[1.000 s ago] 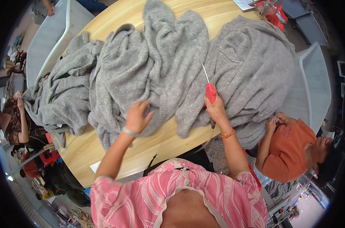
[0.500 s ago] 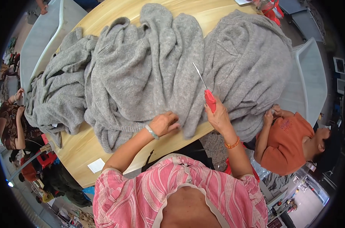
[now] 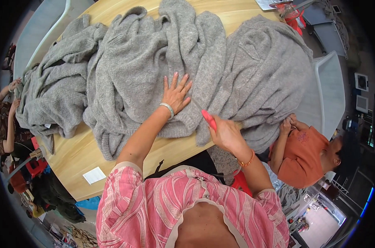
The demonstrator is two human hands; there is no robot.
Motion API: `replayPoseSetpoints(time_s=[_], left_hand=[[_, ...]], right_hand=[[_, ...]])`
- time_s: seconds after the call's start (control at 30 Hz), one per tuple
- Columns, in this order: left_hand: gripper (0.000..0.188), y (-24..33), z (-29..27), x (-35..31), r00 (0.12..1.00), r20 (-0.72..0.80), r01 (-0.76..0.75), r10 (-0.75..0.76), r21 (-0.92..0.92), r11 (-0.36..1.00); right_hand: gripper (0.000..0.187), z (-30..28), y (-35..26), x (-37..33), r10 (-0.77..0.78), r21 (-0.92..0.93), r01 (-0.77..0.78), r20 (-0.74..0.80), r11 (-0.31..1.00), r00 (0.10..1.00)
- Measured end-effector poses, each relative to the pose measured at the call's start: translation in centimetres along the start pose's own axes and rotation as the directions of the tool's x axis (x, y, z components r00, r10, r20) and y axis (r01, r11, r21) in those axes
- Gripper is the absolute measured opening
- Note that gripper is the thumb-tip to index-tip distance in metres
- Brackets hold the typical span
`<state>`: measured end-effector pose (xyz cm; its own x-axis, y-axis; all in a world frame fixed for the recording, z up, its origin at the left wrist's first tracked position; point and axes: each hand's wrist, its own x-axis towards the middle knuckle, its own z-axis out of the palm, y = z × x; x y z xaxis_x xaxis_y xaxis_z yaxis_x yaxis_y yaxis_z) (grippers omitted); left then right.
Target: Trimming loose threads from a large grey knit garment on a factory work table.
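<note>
My left hand (image 3: 176,94) lies flat on a grey knitted garment (image 3: 133,68) in front of me, its fingers spread. In my right hand (image 3: 229,136) is a red-handled tool (image 3: 209,120) with a thin metal shaft. The shaft points up and left over the garment, close to my left thumb. Against the grey knit its tip is hard to see, and I cannot tell whether it touches the wool. Another grey knitted garment (image 3: 266,62) lies bunched to the right.
More grey knitwear (image 3: 59,82) lies to the left, where another person's hands (image 3: 14,93) touch it. A person in an orange top (image 3: 301,155) sits at the right edge of the wooden table (image 3: 71,165). Pale bins (image 3: 329,91) flank the table. A white paper (image 3: 94,175) lies front left.
My left hand has moved up onto the garment and spread its fingers. The right hand has brought the tool left and lower, its shaft now tilted further toward the left hand.
</note>
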<state>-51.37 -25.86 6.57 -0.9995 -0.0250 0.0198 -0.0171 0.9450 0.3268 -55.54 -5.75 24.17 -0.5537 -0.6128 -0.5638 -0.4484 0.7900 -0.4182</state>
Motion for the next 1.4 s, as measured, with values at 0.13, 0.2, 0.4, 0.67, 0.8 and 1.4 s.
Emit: replayPoseSetpoints(time_s=[0.13,0.2,0.4,0.67,0.8,1.4], left_hand=[[0.062,0.7,-0.8,0.7,0.995,0.092,0.020,-0.023,0.037,0.999],[0.060,0.8,-0.6,1.1,0.990,0.136,0.017,-0.024,0.050,0.999],[0.067,0.2,-0.7,0.9,0.990,0.138,0.018,-0.020,0.015,1.000],[0.067,-0.7,-0.8,1.4,1.000,0.015,0.013,-0.012,-0.074,0.997],[0.068,1.2,-1.8,-4.4,0.993,0.111,-0.034,0.048,-0.122,0.992],[0.040,-3.3,-8.9,-18.6,0.492,-0.647,0.433,-0.583,-0.399,0.808]], right_hand=[[0.023,-1.6,-1.1,5.8,-0.080,0.043,0.090,-0.195,0.995,0.978],[0.023,-1.9,-0.9,7.6,-0.091,0.016,0.096,-0.181,0.995,0.979],[0.025,-0.9,1.2,3.1,-0.069,0.022,0.069,-0.006,0.997,0.998],[0.028,0.0,2.6,-2.9,-0.066,0.112,0.076,-0.098,0.991,0.993],[0.026,-0.6,0.7,-3.5,-0.037,0.000,0.037,-0.062,0.999,0.997],[0.027,1.2,-2.1,-2.0,-0.056,-0.019,0.054,-0.191,0.998,0.980]])
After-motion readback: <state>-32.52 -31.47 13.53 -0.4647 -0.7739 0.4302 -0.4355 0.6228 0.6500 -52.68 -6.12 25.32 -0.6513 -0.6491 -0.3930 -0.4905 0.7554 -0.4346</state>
